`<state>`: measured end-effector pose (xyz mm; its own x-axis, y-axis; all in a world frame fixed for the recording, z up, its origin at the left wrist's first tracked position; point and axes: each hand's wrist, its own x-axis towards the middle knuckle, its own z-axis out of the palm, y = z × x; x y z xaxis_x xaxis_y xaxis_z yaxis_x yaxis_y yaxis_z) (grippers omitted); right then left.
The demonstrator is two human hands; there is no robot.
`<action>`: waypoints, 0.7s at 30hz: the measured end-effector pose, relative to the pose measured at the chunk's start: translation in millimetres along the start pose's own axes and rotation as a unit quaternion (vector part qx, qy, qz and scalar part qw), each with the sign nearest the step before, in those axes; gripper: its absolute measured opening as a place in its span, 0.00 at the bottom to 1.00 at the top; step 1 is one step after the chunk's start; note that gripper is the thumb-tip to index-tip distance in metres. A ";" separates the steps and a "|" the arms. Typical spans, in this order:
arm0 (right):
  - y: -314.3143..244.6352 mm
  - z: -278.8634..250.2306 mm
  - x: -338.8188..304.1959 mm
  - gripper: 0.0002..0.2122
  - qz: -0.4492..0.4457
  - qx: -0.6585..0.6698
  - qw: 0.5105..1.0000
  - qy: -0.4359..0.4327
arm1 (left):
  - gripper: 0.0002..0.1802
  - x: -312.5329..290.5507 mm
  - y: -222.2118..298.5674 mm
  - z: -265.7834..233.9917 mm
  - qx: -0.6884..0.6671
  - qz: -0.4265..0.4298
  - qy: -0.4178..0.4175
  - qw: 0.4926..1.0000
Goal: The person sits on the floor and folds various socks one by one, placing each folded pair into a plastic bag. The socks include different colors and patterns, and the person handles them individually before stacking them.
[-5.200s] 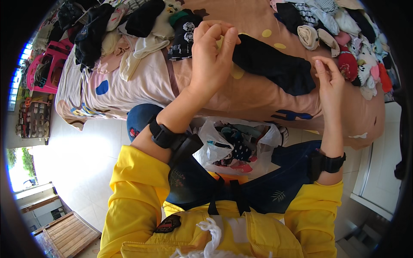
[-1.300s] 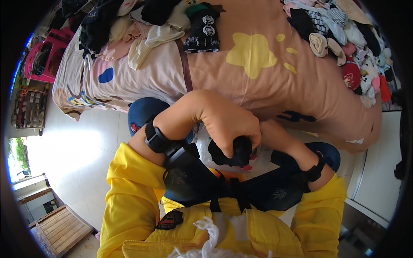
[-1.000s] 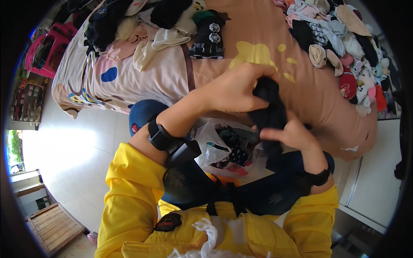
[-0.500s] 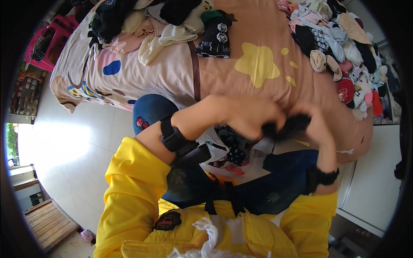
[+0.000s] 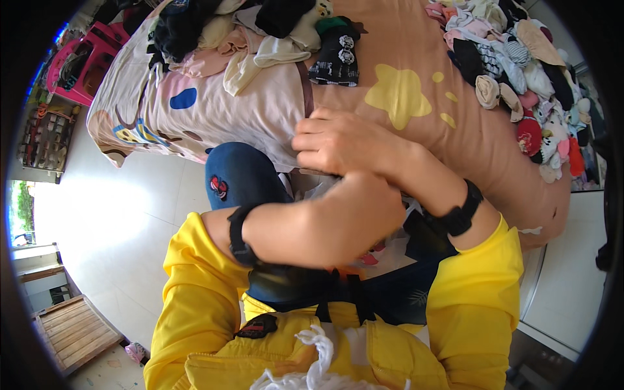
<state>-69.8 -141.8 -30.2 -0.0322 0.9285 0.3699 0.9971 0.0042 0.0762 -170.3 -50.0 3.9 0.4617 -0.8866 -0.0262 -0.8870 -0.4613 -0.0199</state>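
Note:
My forearms cross over my lap, just in front of the bed edge. My right hand (image 5: pixel 341 142) reaches across to the left with its fingers curled, and a thin dark edge shows beneath it. What it holds is hidden. Close below it, my left hand (image 5: pixel 376 203) is tucked under the right wrist, its fingers out of sight. Beyond the hands, a folded black garment (image 5: pixel 335 62) with white flower shapes and a green part lies on the bed.
Loose clothes (image 5: pixel 247 42) are heaped on the patterned bed sheet (image 5: pixel 416 146) at the far left. A pile of rolled socks (image 5: pixel 520 71) covers the far right. Left stand a pink plastic stool (image 5: pixel 81 65) and a wooden crate (image 5: pixel 78 331). My bent knee (image 5: pixel 240 172) is left of the hands.
My right hand has swung left across the left one, so the forearms now cross. The black fabric seen between both hands is now almost wholly hidden. The view has shifted slightly.

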 end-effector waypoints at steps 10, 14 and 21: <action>-28.3 -118.9 -150.9 0.12 0.518 0.322 0.753 -0.247 | 0.15 43.6 -7.3 36.5 -0.325 0.159 -0.006 0.932; -27.9 -120.9 -177.2 0.18 0.619 0.044 0.776 0.118 | 0.15 66.0 -38.4 32.1 -0.380 -0.026 0.244 0.892; -48.1 -126.3 -172.6 0.15 0.413 0.403 0.795 -0.187 | 0.10 62.9 -81.6 24.7 -0.575 0.095 0.011 0.813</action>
<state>-120.9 -349.2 19.3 0.5294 0.7826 -0.3275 0.3914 -0.5678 -0.7242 -68.7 -67.3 -20.8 0.3264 -0.9402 0.0976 -0.3675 -0.0311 0.9295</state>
